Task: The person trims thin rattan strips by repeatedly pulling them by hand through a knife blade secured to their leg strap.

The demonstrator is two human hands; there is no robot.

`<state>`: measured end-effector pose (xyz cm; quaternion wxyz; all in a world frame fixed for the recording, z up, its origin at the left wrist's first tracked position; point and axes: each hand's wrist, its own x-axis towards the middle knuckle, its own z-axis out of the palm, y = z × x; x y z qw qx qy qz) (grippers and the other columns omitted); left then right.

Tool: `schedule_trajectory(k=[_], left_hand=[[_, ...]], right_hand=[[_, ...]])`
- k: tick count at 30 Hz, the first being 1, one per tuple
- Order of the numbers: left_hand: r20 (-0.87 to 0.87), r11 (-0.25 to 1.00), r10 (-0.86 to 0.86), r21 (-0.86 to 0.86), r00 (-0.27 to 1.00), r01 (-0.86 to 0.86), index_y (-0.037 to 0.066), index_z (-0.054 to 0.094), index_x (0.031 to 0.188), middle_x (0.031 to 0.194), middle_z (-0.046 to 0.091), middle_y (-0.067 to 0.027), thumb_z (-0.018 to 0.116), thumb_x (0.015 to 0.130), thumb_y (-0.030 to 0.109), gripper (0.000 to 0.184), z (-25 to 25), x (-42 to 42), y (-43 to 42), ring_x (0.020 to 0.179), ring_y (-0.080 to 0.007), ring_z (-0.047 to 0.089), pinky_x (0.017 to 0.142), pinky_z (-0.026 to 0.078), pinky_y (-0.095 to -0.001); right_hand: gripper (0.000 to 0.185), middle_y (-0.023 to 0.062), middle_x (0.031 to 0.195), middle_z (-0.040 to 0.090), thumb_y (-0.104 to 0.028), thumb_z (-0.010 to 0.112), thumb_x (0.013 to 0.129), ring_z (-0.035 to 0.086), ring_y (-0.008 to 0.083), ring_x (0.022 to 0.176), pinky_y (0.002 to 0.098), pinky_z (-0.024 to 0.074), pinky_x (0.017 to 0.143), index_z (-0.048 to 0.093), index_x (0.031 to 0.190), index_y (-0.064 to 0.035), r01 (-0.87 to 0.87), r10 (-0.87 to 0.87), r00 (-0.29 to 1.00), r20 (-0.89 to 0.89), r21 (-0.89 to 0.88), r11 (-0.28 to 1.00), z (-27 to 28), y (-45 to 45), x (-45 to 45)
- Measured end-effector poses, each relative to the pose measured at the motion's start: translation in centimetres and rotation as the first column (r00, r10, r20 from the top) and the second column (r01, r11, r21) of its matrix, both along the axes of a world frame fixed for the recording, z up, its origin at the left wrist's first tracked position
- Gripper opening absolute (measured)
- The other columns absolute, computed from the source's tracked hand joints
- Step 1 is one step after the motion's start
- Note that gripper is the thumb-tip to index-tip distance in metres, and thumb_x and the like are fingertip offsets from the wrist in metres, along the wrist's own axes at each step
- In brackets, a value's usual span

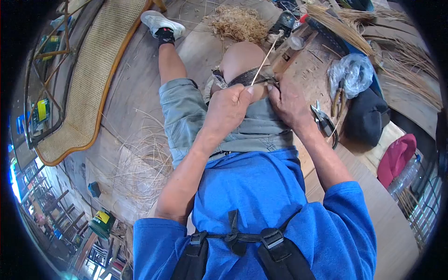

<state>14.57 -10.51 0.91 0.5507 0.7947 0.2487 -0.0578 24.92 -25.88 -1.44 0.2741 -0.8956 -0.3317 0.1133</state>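
Observation:
My left hand [227, 106] is closed in a pinch on a thin pale rattan strip [266, 57], which runs up and away past my knee. Close by on the right, my right hand [290, 103] is closed over my thigh; whatever lies in its fingers is hidden. A dark cloth band [246, 77] wraps the bent knee just beyond both hands. To the right of my right hand, pliers or cutters [322, 119] with dark handles lie on the wooden surface.
A woven cane panel [95, 74] with a wooden frame stands at left. Loose strips [144, 163] and curly shavings [238, 23] lie on the floor. At right are a plastic bag [351, 73], a black cap [366, 116], a maroon cap [396, 158] and fibre bundles [340, 28].

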Motion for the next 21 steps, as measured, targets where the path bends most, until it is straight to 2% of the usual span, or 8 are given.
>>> schedule_trajectory(k=[6,9,13,14,16,18,20,21], left_hand=[[0.070,0.995,-0.053,0.092,0.996,0.046,-0.003,0.056,0.079,0.057,0.045,-0.0098,0.048,0.091,0.027,0.032,0.0,0.5,-0.8,0.054,-0.0118,0.044,0.052,0.039,-0.0309],[0.085,1.000,-0.011,-0.006,0.996,0.011,-0.003,0.052,0.073,0.055,0.043,-0.0072,0.049,0.091,0.027,0.035,1.8,-0.4,-0.8,0.054,-0.0102,0.042,0.050,0.037,-0.0304],[-0.111,0.994,-0.018,-0.106,0.994,0.007,0.000,0.050,0.066,0.055,0.043,-0.0024,0.050,0.090,0.025,0.034,3.3,-4.5,0.0,0.054,-0.0085,0.039,0.049,0.034,-0.0290],[-0.155,0.995,-0.007,-0.100,0.988,-0.008,0.002,0.049,0.064,0.055,0.042,-0.0009,0.051,0.090,0.024,0.034,3.6,-5.5,0.1,0.054,-0.0077,0.038,0.048,0.033,-0.0285],[-0.182,0.969,-0.155,-0.219,0.971,0.113,-0.001,0.049,0.069,0.053,0.042,-0.0092,0.051,0.089,0.026,0.034,7.1,-9.1,0.6,0.053,-0.0111,0.039,0.048,0.036,-0.0330],[-0.262,0.984,-0.090,-0.175,0.961,0.044,0.000,0.046,0.065,0.052,0.040,-0.0053,0.051,0.089,0.025,0.035,10.3,-12.9,1.0,0.053,-0.0092,0.038,0.047,0.034,-0.0314],[-0.290,0.991,0.090,-0.066,0.953,-0.114,0.000,0.045,0.064,0.053,0.041,-0.0070,0.050,0.089,0.024,0.035,10.5,-17.6,2.3,0.054,-0.0087,0.037,0.046,0.033,-0.0309],[-0.337,0.995,0.099,0.018,0.936,-0.099,0.001,0.046,0.065,0.054,0.043,-0.0077,0.050,0.089,0.024,0.034,10.2,-18.7,3.3,0.053,-0.0105,0.040,0.047,0.034,-0.0326]], right_hand=[[0.027,0.0246,0.082,0.059,-0.028,0.050,0.088,0.058,0.0430,0.079,0.0506,0.0449,0.068,0.049,0.091,-0.0010,0.009,-0.025,0.995,-0.095,-0.170,0.985,2.0,1.4,-0.5],[0.030,0.0246,0.087,0.060,-0.030,0.047,0.090,0.059,0.0424,0.083,0.0507,0.0454,0.071,0.051,0.094,-0.0011,0.032,-0.090,0.979,-0.181,-0.301,0.953,2.0,2.1,-0.1],[0.033,0.0236,0.091,0.061,-0.033,0.044,0.091,0.059,0.0415,0.085,0.0508,0.0458,0.074,0.052,0.098,-0.0013,0.036,-0.122,0.978,-0.171,-0.435,0.900,2.3,2.6,-0.4],[0.033,0.0235,0.091,0.061,-0.033,0.043,0.091,0.059,0.0416,0.085,0.0506,0.0459,0.074,0.052,0.098,-0.0012,0.053,-0.122,0.982,-0.145,-0.411,0.910,2.0,2.7,-0.3],[0.034,0.0233,0.092,0.061,-0.033,0.043,0.092,0.059,0.0418,0.085,0.0501,0.0460,0.074,0.052,0.098,-0.0010,0.094,-0.136,0.987,-0.091,-0.366,0.926,1.1,2.2,-0.1],[0.032,0.0235,0.092,0.061,-0.032,0.042,0.092,0.058,0.0424,0.085,0.0499,0.0457,0.075,0.052,0.098,-0.0017,0.074,-0.101,0.992,-0.073,-0.309,0.948,0.7,1.3,-0.2],[0.030,0.0235,0.093,0.060,-0.031,0.042,0.092,0.057,0.0423,0.086,0.0497,0.0453,0.075,0.052,0.097,-0.0021,0.069,-0.088,0.995,-0.055,-0.283,0.957,0.4,1.1,0.1],[0.030,0.0234,0.094,0.059,-0.030,0.042,0.092,0.057,0.0419,0.087,0.0495,0.0450,0.075,0.052,0.096,-0.0021,0.069,-0.090,0.994,-0.057,-0.290,0.954,0.2,1.2,-0.3]])
